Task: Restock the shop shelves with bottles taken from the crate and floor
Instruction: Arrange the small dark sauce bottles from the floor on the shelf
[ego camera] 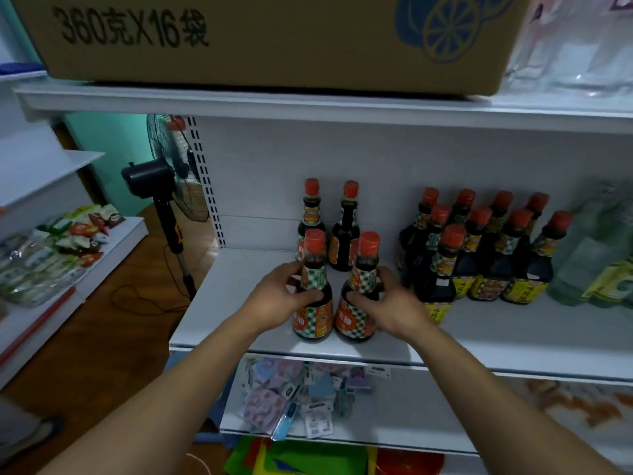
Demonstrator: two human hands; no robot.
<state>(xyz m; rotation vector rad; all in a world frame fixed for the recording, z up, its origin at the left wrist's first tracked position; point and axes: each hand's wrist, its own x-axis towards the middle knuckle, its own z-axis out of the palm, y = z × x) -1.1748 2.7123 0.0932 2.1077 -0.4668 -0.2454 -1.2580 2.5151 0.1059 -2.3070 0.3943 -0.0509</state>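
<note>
Both forearms reach forward and slightly up from the bottom corners of view, converging on the middle shelf (479, 341). Left hand (277, 298) curled around the left front bottle (313, 293), thumb across the shoulder just above the body label, fingers wrapped behind the neck. Right hand (394, 301) closed the same way on the right front bottle (359, 296), thumb on the shoulder, fingers behind. Both bottles upright, bases on the shelf, close to its front edge, just beside each other. Dark liquid, red caps, green-and-white check neck bands, orange-red body labels with white Chinese characters; not legible beyond that. 2 more bottles of the same kind, the back pair (329, 224), stand behind them toward the rear wall. Further right on the same shelf, a cluster of dark bottles (479, 255), red caps, yellow lower labels, packed in rows; writing too small to read. Clear bottles (596, 255) at the right end. The left part of the shelf up to its left edge is bare. Upper shelf carries a cardboard box (267, 39) printed "360克X16袋" with a blue citrus graphic. Lower shelf (428, 437) holds small pastel packets (294, 395). A black standing fan (164, 180) sits past the shelf's left end, on a brown floor (102, 344).
</note>
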